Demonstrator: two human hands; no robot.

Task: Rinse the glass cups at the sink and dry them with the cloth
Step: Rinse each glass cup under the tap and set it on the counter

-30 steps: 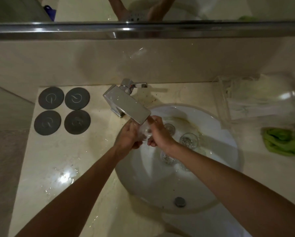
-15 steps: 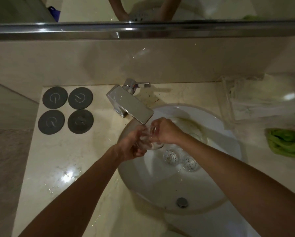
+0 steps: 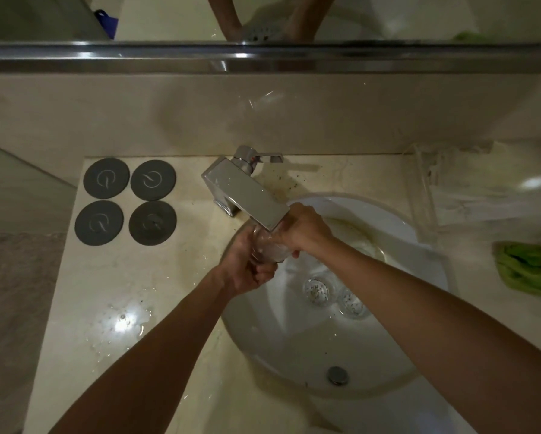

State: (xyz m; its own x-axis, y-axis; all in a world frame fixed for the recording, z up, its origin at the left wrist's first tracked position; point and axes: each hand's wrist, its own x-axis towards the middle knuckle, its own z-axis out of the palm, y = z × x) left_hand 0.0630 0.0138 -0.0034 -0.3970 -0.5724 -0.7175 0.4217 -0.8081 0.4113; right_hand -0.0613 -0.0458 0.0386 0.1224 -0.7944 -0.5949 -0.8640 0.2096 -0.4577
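Both hands grasp 1 cup (image 3: pixel 267 247) under the tap (image 3: pixel 247 195): left hand (image 3: pixel 247 270) at 7 o'clock, right hand (image 3: pixel 303 228) at 2. 2 more cups (image 3: pixel 316 291) stand in the sink (image 3: pixel 294 349).

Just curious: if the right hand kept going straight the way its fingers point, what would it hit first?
Probably the glass cup the right hand already grips, then the left hand beyond; depth is unclear.

A beige stone countertop (image 3: pixel 144 277) meets a matching backsplash wall (image 3: pixel 137 114). Above it runs a chrome-framed mirror (image 3: pixel 169 17). Four dark round coasters (image 3: pixel 125 202) lie in a square at the counter's left rear. Lighting is dim; a ceiling light glares off a puddle (image 3: pixel 123 321).
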